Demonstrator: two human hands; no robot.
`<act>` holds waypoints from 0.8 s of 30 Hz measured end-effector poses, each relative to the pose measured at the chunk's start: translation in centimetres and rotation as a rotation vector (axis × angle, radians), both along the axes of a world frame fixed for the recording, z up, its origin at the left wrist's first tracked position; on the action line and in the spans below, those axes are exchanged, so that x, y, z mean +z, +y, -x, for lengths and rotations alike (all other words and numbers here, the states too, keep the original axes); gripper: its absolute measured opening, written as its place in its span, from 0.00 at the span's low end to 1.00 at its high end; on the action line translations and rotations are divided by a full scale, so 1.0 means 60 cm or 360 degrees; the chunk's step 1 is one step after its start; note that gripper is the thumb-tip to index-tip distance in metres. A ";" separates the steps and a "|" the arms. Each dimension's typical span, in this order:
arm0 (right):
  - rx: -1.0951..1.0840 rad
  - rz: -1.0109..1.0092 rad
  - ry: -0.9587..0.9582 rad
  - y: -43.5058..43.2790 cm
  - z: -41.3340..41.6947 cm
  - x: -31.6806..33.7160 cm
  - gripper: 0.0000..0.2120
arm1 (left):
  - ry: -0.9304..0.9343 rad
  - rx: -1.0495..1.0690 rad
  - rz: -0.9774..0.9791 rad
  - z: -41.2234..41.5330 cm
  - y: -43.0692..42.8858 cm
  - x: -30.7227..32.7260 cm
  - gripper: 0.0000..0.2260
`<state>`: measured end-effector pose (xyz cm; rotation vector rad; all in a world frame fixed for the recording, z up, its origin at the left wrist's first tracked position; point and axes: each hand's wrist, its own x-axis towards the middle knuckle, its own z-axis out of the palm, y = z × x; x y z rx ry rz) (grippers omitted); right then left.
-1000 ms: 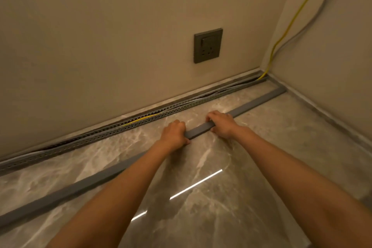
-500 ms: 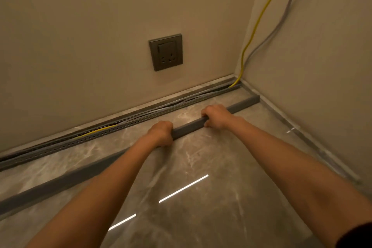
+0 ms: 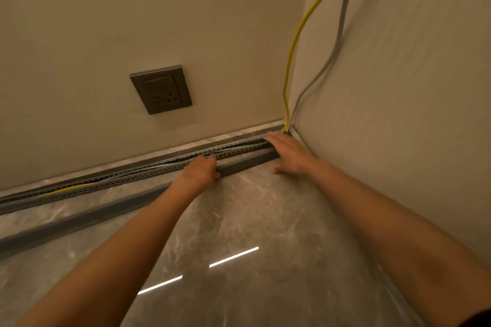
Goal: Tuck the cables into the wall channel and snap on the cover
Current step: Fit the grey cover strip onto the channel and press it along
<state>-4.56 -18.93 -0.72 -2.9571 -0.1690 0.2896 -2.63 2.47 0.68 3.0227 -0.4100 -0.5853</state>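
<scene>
Your left hand (image 3: pixel 203 170) is curled over the long grey cover (image 3: pixel 87 216), gripping it partway along its length. Your right hand (image 3: pixel 288 154) lies flat with fingers spread on the cover's end, close to the floor's far right corner; it presses rather than grips. The cover lies on the marble floor (image 3: pixel 252 220), just in front of the perforated wall channel (image 3: pixel 138 176), which runs along the floor's far edge under the socket (image 3: pixel 161 89). The cover is not yet on the channel.

The yellow cable (image 3: pixel 293 42) and grey cable (image 3: pixel 337 34) drop down the corner and into the channel, where several strands look bowed above the slot rather than lying flat.

The cover looks light, thin and stiff across its width, but so long that it will likely sag or whip if lifted from one point. Keep your hands well apart along it and take it by its long edges. The cables are soft and springy, so expect them to lift again. Press them down first, or the cover may pinch them and refuse to snap.
</scene>
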 end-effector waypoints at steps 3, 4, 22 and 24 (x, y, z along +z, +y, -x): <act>-0.0040 0.0277 -0.0028 -0.020 -0.017 0.003 0.44 | 0.0038 -0.0006 -0.0062 -0.008 -0.017 -0.009 0.28; -0.0044 0.0356 -0.0014 -0.025 -0.020 0.005 0.43 | 0.0024 -0.0042 -0.0085 -0.011 -0.026 -0.014 0.29; -0.0274 -0.0067 0.0070 -0.044 -0.056 0.005 0.24 | -0.0491 -0.0545 -0.0033 -0.046 -0.122 -0.038 0.16; -0.0265 -0.0014 0.0052 -0.042 -0.050 0.006 0.24 | -0.0568 -0.0590 -0.0055 -0.044 -0.123 -0.040 0.15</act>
